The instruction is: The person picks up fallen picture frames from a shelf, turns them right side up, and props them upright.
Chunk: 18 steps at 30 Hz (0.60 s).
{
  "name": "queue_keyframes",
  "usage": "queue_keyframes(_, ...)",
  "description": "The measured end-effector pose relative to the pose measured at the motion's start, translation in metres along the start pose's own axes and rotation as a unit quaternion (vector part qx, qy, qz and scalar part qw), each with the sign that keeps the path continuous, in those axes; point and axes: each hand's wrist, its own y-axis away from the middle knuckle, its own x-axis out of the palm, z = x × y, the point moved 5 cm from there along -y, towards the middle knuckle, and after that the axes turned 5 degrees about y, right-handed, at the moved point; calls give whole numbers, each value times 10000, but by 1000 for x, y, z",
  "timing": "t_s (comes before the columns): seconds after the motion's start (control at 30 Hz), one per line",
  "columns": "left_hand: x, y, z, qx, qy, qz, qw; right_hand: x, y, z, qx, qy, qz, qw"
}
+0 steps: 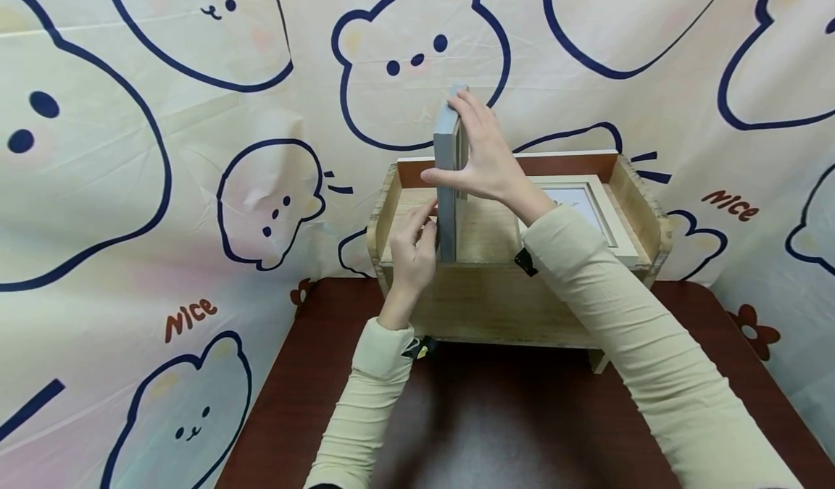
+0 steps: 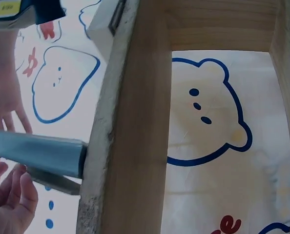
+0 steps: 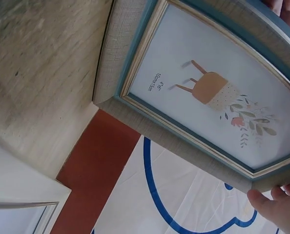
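Note:
A blue-grey picture frame [image 1: 446,199] stands upright, edge-on in the head view, at the front of a wooden shelf [image 1: 492,232]. My right hand [image 1: 485,152] grips its upper part, thumb at the near edge and fingers at the far top. Low on the frame's left side, my left hand [image 1: 414,246] has its fingers curled at the back. In the left wrist view these left fingers [image 2: 25,195] pinch near a thin grey piece [image 2: 54,181] beside the frame's edge. The right wrist view shows the frame's front [image 3: 198,92], with a printed chair and flowers.
A cream picture frame [image 1: 625,239] leans back on the shelf's right part. Raised side panels [image 1: 642,203] and a red-brown back strip [image 1: 567,164] border the shelf. It stands on a dark red-brown table [image 1: 496,416] before a bear-patterned cloth [image 1: 417,11].

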Motion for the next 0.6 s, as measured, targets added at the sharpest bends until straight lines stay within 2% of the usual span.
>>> queue_keyframes(0.13, -4, -5, 7, -217, 3, 143, 9997, -1, -1, -1, -58, -54, 64, 9999)
queue_keyframes(0.33, -5, -8, 12, -473, -341, 643, 9962, -3, -3, -4, -247, -133, 261, 9993)
queue_keyframes(0.43, -6, -10, 13, -352, -603, 754, 9947, -4, -5, -4, -336, -152, 364, 9987)
queue_keyframes(0.6, -8, -13, 11, -33, -1110, 744, 9910, -5, -7, -5, -370, -79, 608, 9974)
